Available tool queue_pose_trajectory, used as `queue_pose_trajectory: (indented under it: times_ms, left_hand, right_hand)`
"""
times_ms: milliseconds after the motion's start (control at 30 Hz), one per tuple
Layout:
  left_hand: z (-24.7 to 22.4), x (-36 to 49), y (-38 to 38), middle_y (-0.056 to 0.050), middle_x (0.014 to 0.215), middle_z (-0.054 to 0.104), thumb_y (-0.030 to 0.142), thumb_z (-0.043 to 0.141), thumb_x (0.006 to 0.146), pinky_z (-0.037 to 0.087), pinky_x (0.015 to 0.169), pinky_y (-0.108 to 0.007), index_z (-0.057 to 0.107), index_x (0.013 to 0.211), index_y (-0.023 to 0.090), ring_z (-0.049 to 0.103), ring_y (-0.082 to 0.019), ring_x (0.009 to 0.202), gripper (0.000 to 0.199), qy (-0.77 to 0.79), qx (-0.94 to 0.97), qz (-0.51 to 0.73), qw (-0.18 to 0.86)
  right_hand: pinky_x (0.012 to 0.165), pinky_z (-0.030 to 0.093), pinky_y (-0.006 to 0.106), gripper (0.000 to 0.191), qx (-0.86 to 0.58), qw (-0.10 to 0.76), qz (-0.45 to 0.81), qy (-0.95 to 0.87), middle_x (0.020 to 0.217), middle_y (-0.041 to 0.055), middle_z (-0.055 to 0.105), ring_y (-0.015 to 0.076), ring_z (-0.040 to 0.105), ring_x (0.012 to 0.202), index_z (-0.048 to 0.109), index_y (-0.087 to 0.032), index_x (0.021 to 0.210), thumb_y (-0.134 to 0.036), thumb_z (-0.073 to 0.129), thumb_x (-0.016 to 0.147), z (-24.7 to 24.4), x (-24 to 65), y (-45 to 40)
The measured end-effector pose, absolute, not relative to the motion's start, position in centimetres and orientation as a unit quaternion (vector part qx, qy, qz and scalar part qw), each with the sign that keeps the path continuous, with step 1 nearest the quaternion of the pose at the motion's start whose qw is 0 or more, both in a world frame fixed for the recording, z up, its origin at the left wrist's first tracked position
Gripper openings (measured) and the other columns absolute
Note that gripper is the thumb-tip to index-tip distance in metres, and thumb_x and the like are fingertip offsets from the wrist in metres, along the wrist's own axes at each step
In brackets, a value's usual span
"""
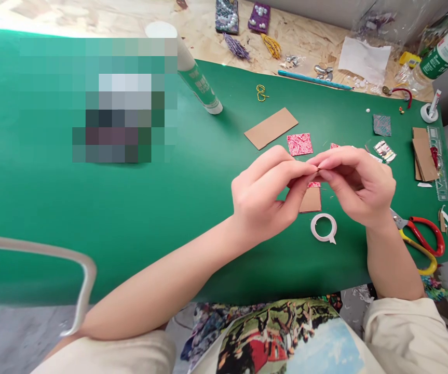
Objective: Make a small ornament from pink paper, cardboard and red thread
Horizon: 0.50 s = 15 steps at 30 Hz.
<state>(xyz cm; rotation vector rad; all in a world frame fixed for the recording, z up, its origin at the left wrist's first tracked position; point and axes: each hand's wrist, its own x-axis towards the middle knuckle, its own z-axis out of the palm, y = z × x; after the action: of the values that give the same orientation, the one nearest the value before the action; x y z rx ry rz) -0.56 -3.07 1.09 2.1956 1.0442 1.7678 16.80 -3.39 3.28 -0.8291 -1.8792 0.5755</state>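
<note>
My left hand point(265, 189) and my right hand point(364, 187) meet fingertip to fingertip above the green mat point(192, 208). Both pinch at the same spot; whatever sits between the fingertips is too small and covered to name. Under the hands lies a small brown cardboard piece point(310, 200), with a bit of pink patterned fabric at its upper edge, partly hidden. Just beyond the left fingers is a pink patterned square point(300, 144). A roll of white tape point(313, 232) rests nearer to me, below the hands.
Scissors with red and yellow handles point(428, 239) lie by my right forearm. Farther back are a cardboard strip point(271, 128), a green-and-white bottle point(202, 88), yellow cord point(261, 93) and a blue pencil point(313, 79). A clear ruler point(444, 182) and cardboard strips point(424, 154) lie at right.
</note>
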Motion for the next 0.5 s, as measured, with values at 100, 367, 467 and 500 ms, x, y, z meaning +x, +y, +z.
queue_pose_trajectory:
  times_ms: [100, 367, 467, 500]
  left_hand:
    - [0.7, -0.6, -3.1, 0.0, 0.069, 0.06, 0.016, 0.065, 0.091, 0.039, 0.048, -0.025, 0.072, 0.09, 0.024, 0.048, -0.01, 0.053, 0.01, 0.358, 0.747, 0.56, -0.01]
    - [0.1, -0.4, -2.9, -0.001, 0.068, 0.057, 0.011, 0.057, 0.093, 0.04, 0.051, -0.024, 0.069, 0.088, 0.023, 0.049, -0.011, 0.056, 0.017, 0.362, 0.769, 0.518, -0.094]
    - [0.4, -0.3, -2.7, 0.001, 0.066, 0.055, 0.006, 0.057, 0.09, 0.039, 0.051, -0.023, 0.067, 0.089, 0.022, 0.048, -0.011, 0.056, 0.019, 0.342, 0.767, 0.532, -0.105]
    - [0.5, -0.3, -2.7, 0.001, 0.066, 0.054, 0.004, 0.057, 0.089, 0.039, 0.051, -0.023, 0.066, 0.089, 0.022, 0.047, -0.011, 0.057, 0.019, 0.335, 0.766, 0.539, -0.104]
  right_hand:
    - [0.076, 0.066, 0.03, 0.016, -0.307, 0.468, 0.158, -0.813, 0.098, 0.0029, 0.078, 0.0156, 0.076, 0.09, 0.064, -0.023, 0.102, -0.011, 0.055, 0.098, 3.2, 17.2, -2.9]
    - [0.081, 0.066, 0.033, 0.027, -0.276, 0.419, -0.06, -0.863, 0.107, 0.0073, 0.08, 0.0215, 0.077, 0.097, 0.065, -0.022, 0.115, -0.008, 0.06, 0.093, 1.9, 17.9, -2.4]
    - [0.076, 0.065, 0.029, 0.022, -0.268, 0.411, -0.106, -0.865, 0.102, 0.0076, 0.081, 0.0205, 0.078, 0.094, 0.067, -0.021, 0.111, -0.009, 0.06, 0.093, 1.9, 17.9, -2.5]
    - [0.073, 0.065, 0.029, 0.019, -0.266, 0.409, -0.122, -0.864, 0.099, 0.0077, 0.081, 0.02, 0.078, 0.091, 0.067, -0.021, 0.109, -0.01, 0.06, 0.094, 1.9, 17.8, -2.5]
